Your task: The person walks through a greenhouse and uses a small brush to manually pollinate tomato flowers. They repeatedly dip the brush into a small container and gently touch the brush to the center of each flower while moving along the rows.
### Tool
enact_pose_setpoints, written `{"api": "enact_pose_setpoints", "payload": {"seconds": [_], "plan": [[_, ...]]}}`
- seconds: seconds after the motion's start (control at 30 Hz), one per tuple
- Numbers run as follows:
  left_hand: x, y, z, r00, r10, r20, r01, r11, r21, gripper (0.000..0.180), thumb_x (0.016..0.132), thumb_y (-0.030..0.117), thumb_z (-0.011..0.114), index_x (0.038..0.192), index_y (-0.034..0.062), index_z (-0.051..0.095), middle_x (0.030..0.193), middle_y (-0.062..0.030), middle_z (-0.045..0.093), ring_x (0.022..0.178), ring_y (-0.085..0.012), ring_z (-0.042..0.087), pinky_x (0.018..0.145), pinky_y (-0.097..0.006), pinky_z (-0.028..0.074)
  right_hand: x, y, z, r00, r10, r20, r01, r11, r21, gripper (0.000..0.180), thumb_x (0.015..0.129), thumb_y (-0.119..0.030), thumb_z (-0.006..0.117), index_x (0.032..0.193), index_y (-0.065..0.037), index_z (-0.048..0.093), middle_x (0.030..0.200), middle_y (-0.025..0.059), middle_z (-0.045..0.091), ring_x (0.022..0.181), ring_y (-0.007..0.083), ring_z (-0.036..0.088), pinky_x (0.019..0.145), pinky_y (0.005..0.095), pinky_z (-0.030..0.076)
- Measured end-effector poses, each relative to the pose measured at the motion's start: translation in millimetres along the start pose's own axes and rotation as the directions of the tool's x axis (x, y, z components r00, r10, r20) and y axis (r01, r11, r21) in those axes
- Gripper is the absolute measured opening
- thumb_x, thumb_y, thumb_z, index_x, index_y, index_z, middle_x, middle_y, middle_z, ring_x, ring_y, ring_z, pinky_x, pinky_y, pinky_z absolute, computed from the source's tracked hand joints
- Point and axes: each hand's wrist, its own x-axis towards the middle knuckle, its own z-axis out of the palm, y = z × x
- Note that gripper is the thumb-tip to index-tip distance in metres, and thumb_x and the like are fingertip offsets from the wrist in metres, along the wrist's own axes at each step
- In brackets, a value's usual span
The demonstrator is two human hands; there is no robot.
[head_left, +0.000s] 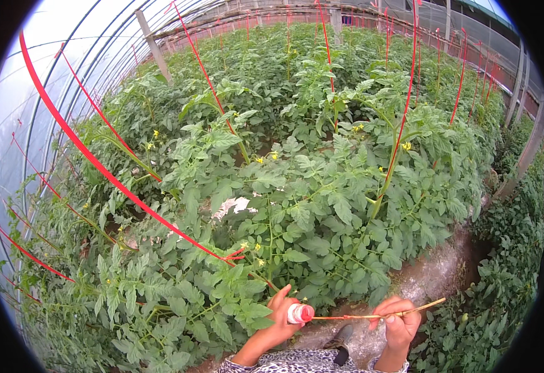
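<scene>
My left hand [277, 322] is wrapped round a small white bottle [293, 313] with a red mouth, tilted toward the right. In my right hand [398, 321] a thin tan stick [432, 304] is pinched between thumb and fingers. Its left part is stained red, and that end reaches the bottle's mouth; whether the tip is inside I cannot tell. Just above my left hand, yellow flowers [258, 247] show on a tomato plant [222, 298]. A red string [136, 200] runs from the upper left down to that plant's stem.
Dense tomato plants [309, 205] fill the greenhouse, many tied to upright red strings [413, 74]. A pale dirt path [430, 273] runs along the right, with more plants beyond it. Posts [530, 152] stand at the right side. My shoe [341, 336] shows below.
</scene>
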Motion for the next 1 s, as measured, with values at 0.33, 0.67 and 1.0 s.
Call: {"api": "enact_pose_setpoints", "payload": {"seconds": [0.33,0.67,1.0], "plan": [[8.2,-8.2,11.4,1.0,0.006,0.012,-0.006,0.999,-0.036,0.045,0.059,0.018,0.084,0.097,0.0077,0.062,0.136,-0.0209,0.043,0.122,-0.0349,0.047,0.097,-0.041,0.041,2.5,-5.3,0.2,0.988,0.137,0.07,-0.126,0.982,-0.144,0.011,0.089,-0.008,0.059,0.088,0.004,0.059,0.081,0.0159,0.062,0.066,0.0183,0.064,0.057,0.0285,0.052],[16.3,16.5,24.1,0.988,0.076,0.134,-0.067,0.996,-0.065,0.047,0.065,0.018,0.082,0.103,0.0056,0.058,0.135,-0.0214,0.044,0.125,-0.0356,0.044,0.099,-0.042,0.039,13.2,28.2,-6.2,0.892,0.228,0.391,0.026,0.837,-0.547,0.01,0.081,-0.005,0.066,0.088,0.003,0.066,0.08,0.0117,0.064,0.068,0.0228,0.063,0.06,0.0303,0.049],[54.7,50.7,67.9,0.962,0.106,0.25,-0.091,0.993,-0.07,0.049,0.069,0.017,0.079,0.111,0.0072,0.055,0.14,-0.0184,0.039,0.128,-0.0341,0.04,0.101,-0.041,0.036,-28.9,13.9,-125.7,0.847,0.464,-0.259,-0.462,0.884,0.076,0.023,0.088,-0.019,0.062,0.095,0.002,0.057,0.082,0.0159,0.063,0.065,0.0225,0.064,0.056,0.0305,0.053]]}}
